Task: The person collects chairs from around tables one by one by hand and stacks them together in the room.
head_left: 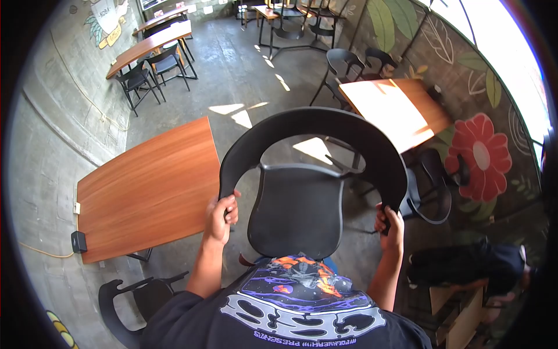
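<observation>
Both hands grip a black chair [314,121] with a curved backrest, in the middle of the head view. My left hand [224,216] is wrapped round the left end of the backrest. Round its right end, my right hand [390,224] is closed. The chair's dark seat [297,210] lies between my forearms, close to my body, and the backrest arches beyond it. The chair's legs are mostly hidden.
A wooden table [154,189] stands close on the left, with a black chair [154,296] below it. Another table [395,110] with chairs is at the right. A person [476,267] is at the lower right, beside wooden boards [465,311].
</observation>
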Demonstrator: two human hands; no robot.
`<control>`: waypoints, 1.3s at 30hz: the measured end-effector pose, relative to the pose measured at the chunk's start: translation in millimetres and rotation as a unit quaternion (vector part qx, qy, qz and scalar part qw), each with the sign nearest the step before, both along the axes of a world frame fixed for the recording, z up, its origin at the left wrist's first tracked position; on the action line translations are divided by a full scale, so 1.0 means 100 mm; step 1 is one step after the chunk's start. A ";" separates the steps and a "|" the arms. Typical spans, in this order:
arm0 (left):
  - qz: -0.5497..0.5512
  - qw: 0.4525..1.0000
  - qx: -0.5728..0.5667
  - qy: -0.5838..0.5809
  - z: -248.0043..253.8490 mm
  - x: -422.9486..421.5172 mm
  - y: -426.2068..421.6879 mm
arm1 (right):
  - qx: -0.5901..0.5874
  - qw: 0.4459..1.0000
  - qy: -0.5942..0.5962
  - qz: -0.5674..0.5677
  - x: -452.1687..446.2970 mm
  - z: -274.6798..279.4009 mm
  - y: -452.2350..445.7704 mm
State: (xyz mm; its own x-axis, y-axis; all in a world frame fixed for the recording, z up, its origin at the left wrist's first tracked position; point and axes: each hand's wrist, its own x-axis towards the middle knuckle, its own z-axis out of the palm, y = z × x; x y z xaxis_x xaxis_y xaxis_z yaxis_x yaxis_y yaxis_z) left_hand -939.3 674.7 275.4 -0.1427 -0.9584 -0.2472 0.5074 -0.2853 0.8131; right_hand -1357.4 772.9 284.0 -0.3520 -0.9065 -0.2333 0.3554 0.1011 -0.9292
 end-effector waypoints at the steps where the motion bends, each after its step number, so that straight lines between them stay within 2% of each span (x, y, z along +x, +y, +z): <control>1: 0.009 1.000 -0.006 0.001 -0.03 0.00 -0.13 | 0.001 1.000 0.001 0.012 -0.04 -0.03 -0.20; 8: 0.095 0.994 -0.052 -0.024 0.10 -0.22 -1.16 | -0.034 0.996 0.007 0.086 -0.35 -0.11 -1.90; 20: 0.198 0.979 -0.040 -0.024 0.23 -0.84 -2.49 | -0.044 0.984 -0.007 0.171 -0.89 -0.01 -4.20; 25: 0.231 0.972 -0.010 -0.032 0.14 -0.75 -3.17 | -0.032 0.975 -0.011 0.218 -0.77 -0.16 -5.22; 30: 0.260 0.965 0.000 0.018 -0.32 -0.52 -4.15 | -0.035 0.972 0.008 0.231 -0.43 -0.28 -6.47; 33: 0.265 0.964 -0.021 0.009 -0.25 -0.30 -4.89 | -0.053 0.967 0.052 0.245 -0.17 -0.06 -7.26; 39: 0.292 0.956 -0.034 -0.003 -0.13 0.30 -5.88 | -0.074 0.955 0.037 0.284 0.49 -0.01 -8.45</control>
